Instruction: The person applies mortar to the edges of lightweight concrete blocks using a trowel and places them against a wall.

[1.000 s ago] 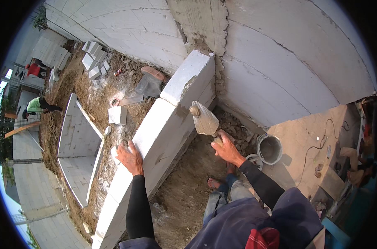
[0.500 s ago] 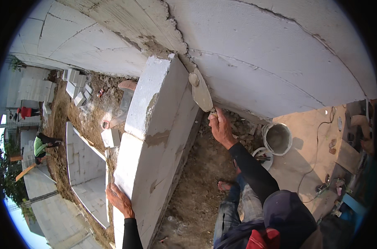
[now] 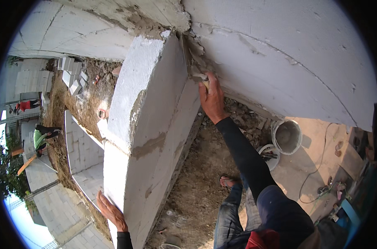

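Observation:
My right hand (image 3: 213, 99) is closed around the handle of a trowel (image 3: 186, 56). Its blade, seen almost edge-on, reaches into the corner where a low block wall (image 3: 155, 120) meets a taller pale wall (image 3: 275, 66). Grey wet mortar (image 3: 198, 56) lies in that joint beside the blade. Across the low wall, my left hand (image 3: 112, 212) rests with straight fingers along the far edge of its white top. It holds nothing. A mortar patch (image 3: 149, 143) marks a block joint on the low wall's near face.
A mortar bucket (image 3: 287, 137) and a smaller white bucket (image 3: 271, 157) with tools stand to the right. A cable (image 3: 323, 153) crosses the floor. Rubble (image 3: 244, 120) lies along the wall's foot. Two people (image 3: 43, 137) and stacked blocks (image 3: 73, 76) are beyond the wall.
My right hand has moved up and left, bringing the trowel from in front of the tall wall into the corner. The mortar lump on its blade no longer shows. My left hand has slid slightly nearer.

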`<state>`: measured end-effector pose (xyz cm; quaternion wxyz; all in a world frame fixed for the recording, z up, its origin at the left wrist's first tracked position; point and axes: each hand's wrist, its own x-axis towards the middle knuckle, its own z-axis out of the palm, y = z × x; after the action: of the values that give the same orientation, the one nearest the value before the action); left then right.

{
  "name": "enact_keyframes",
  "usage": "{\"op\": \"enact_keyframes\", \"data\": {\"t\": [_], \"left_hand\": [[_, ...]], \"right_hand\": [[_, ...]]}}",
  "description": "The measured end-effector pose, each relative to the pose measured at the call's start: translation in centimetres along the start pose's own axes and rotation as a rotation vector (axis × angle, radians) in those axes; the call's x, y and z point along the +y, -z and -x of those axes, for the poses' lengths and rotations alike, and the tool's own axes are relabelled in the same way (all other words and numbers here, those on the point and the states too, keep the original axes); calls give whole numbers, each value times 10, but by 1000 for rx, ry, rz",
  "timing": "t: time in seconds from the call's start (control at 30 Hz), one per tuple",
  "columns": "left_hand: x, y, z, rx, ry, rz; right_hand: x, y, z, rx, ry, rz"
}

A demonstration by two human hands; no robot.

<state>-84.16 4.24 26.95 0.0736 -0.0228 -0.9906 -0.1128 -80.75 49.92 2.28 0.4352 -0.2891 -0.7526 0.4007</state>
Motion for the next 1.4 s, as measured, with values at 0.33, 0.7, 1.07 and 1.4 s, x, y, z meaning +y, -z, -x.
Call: {"op": "enact_keyframes", "data": {"t": [0.33, 0.7, 1.07, 1.4], "left_hand": [[105, -2, 36, 364, -618, 79], [319, -86, -23, -186, -1512, -362], [364, -111, -57, -329, -1689, -905], [373, -112, -58, -123, -1753, -1000]], "right_hand": [[-4, 14, -6, -97, -60, -88], [29, 106, 7, -602, -303, -393], [23, 122, 61, -572, -537, -477], [15, 124, 57, -585, -528, -490]]}}
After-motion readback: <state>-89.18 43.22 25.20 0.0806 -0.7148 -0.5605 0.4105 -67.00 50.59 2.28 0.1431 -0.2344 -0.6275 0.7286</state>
